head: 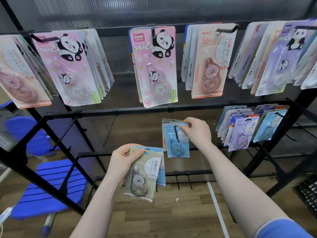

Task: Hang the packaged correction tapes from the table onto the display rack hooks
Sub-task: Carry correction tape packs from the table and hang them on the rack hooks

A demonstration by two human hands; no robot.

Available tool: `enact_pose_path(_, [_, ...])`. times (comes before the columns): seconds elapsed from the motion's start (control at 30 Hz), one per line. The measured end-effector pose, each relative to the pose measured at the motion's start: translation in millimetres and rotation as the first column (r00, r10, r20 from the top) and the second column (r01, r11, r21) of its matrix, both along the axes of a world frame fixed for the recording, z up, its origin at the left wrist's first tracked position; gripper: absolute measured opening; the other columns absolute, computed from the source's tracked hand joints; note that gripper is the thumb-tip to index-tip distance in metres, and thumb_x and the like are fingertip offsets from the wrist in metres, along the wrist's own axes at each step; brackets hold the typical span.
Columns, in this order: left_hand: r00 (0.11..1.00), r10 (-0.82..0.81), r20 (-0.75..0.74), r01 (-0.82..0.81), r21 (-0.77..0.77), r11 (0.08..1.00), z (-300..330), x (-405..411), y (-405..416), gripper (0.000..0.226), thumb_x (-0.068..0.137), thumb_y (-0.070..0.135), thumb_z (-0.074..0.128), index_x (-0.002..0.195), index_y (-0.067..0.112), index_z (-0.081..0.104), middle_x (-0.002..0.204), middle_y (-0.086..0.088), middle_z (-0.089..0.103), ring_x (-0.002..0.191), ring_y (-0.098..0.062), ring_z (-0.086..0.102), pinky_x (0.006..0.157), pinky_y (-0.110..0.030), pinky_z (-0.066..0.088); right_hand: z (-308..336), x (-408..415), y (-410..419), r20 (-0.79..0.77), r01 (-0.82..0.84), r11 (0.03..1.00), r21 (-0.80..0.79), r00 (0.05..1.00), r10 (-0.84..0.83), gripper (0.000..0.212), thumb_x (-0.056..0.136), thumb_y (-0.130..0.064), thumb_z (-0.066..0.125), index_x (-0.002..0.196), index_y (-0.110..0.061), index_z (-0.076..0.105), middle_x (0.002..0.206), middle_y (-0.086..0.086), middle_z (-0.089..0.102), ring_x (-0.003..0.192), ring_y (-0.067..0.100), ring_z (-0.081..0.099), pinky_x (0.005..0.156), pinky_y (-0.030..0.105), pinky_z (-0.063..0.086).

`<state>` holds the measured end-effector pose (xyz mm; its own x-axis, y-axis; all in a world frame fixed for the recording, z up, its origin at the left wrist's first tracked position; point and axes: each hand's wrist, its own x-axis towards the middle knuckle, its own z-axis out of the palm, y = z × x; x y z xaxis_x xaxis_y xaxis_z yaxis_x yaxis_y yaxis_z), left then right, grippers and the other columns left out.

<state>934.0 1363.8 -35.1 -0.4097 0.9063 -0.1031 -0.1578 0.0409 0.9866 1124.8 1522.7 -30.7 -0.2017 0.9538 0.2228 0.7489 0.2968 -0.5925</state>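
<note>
**Blue pack on the middle hook**

The right hand pinches the top edge of a blue carded correction tape pack threaded on a black wire hook of the black metal display rack. The left hand grips a beige carded correction tape pack with another blue pack behind it, below. Pink panda packs hang on the rail above.

upper rail of display rack: packs hung in rows across. middle rail: hook carrying packs at centre, right hand on front pack; more packs to the right. below-left: left hand gripping two packs, in front of the rack.
</note>
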Motion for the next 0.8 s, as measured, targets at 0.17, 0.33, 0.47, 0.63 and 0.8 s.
enact_pose_path(0.17, [0.997, 0.015, -0.076, -0.015, 0.008, 1.0, 1.8, 2.3, 4.5, 0.008, 0.083, 0.004, 0.07, 0.08, 0.011, 0.07, 0.075, -0.006, 0.073, 0.066, -0.014, 0.069, 0.055, -0.024, 0.054, 17.6, 2.3, -7.9, -0.083, -0.002, 0.989, 0.147, 0.996, 0.015, 0.023, 0.093, -0.029, 0.056, 0.11, -0.018, 0.066, 0.11, -0.001, 0.065, 0.102, 0.014, 0.055, 0.079, 0.027, 0.045])
enact_pose_path(0.33, [0.99, 0.037, -0.137, -0.037, 0.001, 0.999, 5.9, 9.1, 7.8, 0.011, 0.085, 0.009, 0.07, 0.086, 0.007, 0.059, 0.069, -0.002, 0.072, 0.062, -0.012, 0.069, 0.05, -0.023, 0.052, 36.7, 12.3, -50.6, -0.186, -0.261, 0.954, 0.146, 0.94, 0.286, 0.02, 0.093, -0.024, 0.056, 0.101, -0.016, 0.073, 0.092, -0.013, 0.064, 0.091, 0.009, 0.054, 0.075, 0.026, 0.042])
enact_pose_path(0.47, [0.988, 0.012, -0.154, -0.012, 0.003, 1.0, 6.2, 16.0, 11.3, 0.013, 0.086, 0.009, 0.07, 0.082, 0.009, 0.058, 0.066, 0.0, 0.07, 0.06, -0.011, 0.066, 0.049, -0.023, 0.05, 30.6, 16.5, -67.4, -0.183, -0.416, 0.907, 0.061, 0.889, 0.42, 0.016, 0.09, -0.022, 0.061, 0.093, -0.015, 0.075, 0.089, -0.011, 0.07, 0.089, 0.006, 0.06, 0.077, 0.028, 0.048])
enact_pose_path(0.63, [0.984, -0.015, -0.176, 0.016, 0.007, 1.0, 4.4, 22.4, 16.5, 0.01, 0.085, 0.01, 0.071, 0.081, 0.009, 0.062, 0.068, 0.001, 0.07, 0.062, -0.009, 0.067, 0.053, -0.024, 0.051, 19.0, 15.9, -71.2, -0.158, -0.456, 0.889, -0.025, 0.88, 0.447, 0.011, 0.088, -0.02, 0.064, 0.092, -0.017, 0.074, 0.081, -0.021, 0.062, 0.08, -0.001, 0.055, 0.068, 0.022, 0.045])
enact_pose_path(0.8, [0.966, 0.007, -0.26, -0.004, 0.013, 1.0, -1.0, 23.9, 20.8, 0.007, 0.083, 0.008, 0.073, 0.078, 0.011, 0.069, 0.071, 0.002, 0.072, 0.065, -0.006, 0.067, 0.055, -0.019, 0.05, 12.4, 21.0, -70.5, -0.205, -0.405, 0.914, -0.032, 0.897, 0.391, 0.009, 0.089, -0.016, 0.062, 0.084, -0.019, 0.07, 0.077, -0.016, 0.065, 0.071, 0.004, 0.058, 0.066, 0.024, 0.048])
